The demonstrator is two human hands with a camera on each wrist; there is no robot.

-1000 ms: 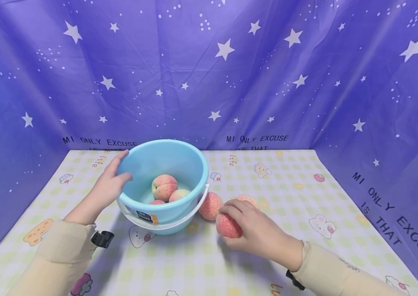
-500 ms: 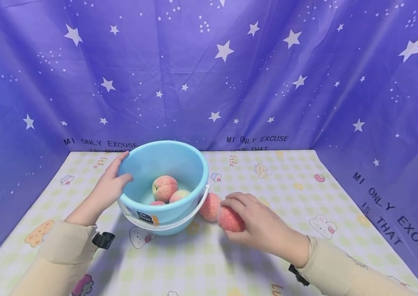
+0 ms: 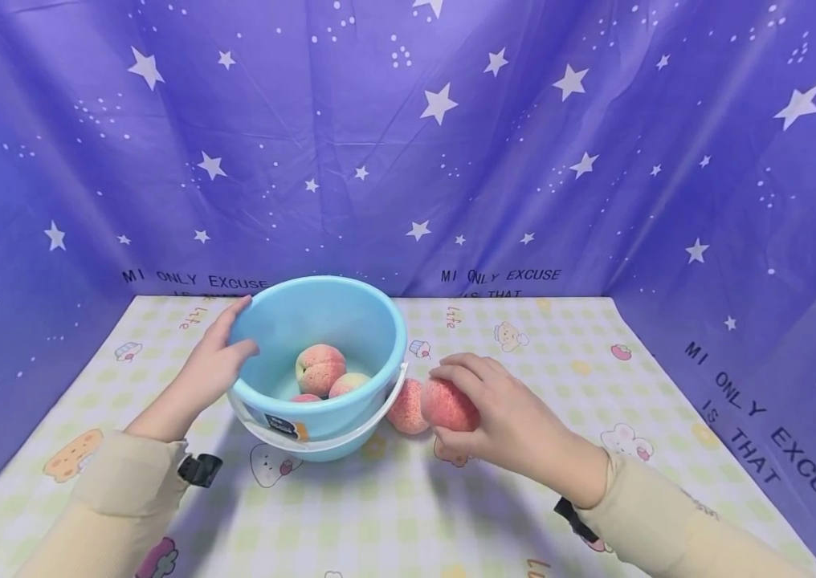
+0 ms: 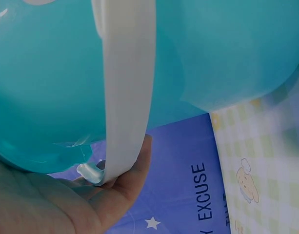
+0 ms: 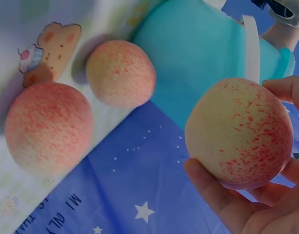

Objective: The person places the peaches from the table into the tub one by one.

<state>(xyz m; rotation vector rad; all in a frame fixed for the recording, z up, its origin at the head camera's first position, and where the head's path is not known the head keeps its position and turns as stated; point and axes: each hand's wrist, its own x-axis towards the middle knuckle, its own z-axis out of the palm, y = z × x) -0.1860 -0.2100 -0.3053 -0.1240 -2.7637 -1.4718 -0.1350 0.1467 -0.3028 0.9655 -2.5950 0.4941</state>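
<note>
A light-blue bucket (image 3: 372, 321) tilts toward me, its rim held at the left side by my left hand (image 3: 209, 365), with the thumb over the inside. In the left wrist view those fingers lie beside the end of the white handle (image 4: 129, 87). Inside the bucket lie three peaches, one whole in view (image 3: 321, 369), two partly behind the front rim. My right hand (image 3: 516, 425) grips another peach (image 5: 239, 134) between thumb and fingers, above the table. One peach (image 3: 408, 408) rests against the bucket's right side.
A further peach (image 5: 49, 129) lies on the table, seen in the right wrist view and covered by my right hand in the head view. The checked tablecloth (image 3: 336, 514) meets a purple star-printed curtain (image 3: 350, 120) at the back and sides.
My right hand has raised its peach up off the table, and now covers the peach behind it in the head view. The left hand and bucket have stayed in place.
</note>
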